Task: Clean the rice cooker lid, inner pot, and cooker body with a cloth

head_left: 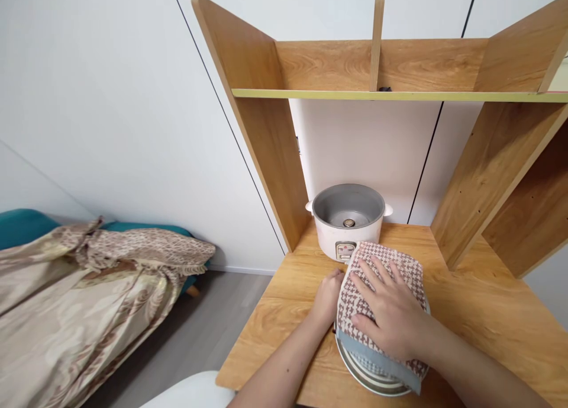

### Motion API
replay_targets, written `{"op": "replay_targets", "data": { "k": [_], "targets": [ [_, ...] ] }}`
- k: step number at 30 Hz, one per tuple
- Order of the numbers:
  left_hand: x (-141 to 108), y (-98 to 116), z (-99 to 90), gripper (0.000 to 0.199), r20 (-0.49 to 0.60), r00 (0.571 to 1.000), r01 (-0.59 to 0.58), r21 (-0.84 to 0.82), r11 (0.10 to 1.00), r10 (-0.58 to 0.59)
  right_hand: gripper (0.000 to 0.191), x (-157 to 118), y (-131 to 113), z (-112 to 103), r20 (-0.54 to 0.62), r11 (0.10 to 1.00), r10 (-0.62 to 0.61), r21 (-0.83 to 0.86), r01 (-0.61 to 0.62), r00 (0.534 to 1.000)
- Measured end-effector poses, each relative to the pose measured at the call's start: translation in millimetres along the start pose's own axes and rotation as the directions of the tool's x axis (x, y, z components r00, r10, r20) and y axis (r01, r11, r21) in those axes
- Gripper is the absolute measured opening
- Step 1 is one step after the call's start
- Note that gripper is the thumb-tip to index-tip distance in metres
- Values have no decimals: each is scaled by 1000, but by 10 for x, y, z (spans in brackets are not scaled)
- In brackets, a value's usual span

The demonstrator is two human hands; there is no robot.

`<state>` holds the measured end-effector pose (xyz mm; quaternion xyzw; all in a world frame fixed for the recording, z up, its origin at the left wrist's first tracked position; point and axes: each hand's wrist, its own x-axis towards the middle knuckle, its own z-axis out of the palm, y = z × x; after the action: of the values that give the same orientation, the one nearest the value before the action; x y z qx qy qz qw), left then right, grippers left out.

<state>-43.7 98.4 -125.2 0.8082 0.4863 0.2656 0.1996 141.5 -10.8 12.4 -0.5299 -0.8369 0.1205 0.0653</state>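
On the wooden surface [275,313], the white cooker body [349,236] is standing open behind the checkered cloth [377,289], which is draping over a round metal piece [377,386] while the right hand [393,313] is pressing it, fingers spread, the left hand [329,292] curling at its edge.

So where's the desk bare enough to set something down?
Left patch: between left hand and the desk's left edge. Right patch: between cloth and upright panel. Crowded: the centre, with cooker, cloth and right hand.

One cooker [327,236], one cloth [406,272], two hands [329,294] [393,313]
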Motion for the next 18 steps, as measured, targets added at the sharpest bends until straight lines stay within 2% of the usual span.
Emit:
{"op": "replay_targets", "data": {
  "k": [3, 10, 12, 18],
  "targets": [
    [12, 1, 12, 20, -5, 1000, 8, 25, 1000, -8, 73, 12, -11, 12, -11, 998, 31, -47, -32, 999],
    [-13, 73, -53, 21, 3, 1000, 5, 5, 1000, -5, 78, -40, -12, 30, 27, 991, -132, -23, 133, 991],
    [-18, 81, -66, 22, 6, 1000, 7, 2, 1000, -7, 78, -47, -19, 29, 34, 990, -143, -12, 143, 989],
    [-13, 48, -22, 18, 6, 1000, 29, 37, 999, -29, 75, -4, -52, 28, 8, 998, 51, -47, -51, 999]
  ]
}}
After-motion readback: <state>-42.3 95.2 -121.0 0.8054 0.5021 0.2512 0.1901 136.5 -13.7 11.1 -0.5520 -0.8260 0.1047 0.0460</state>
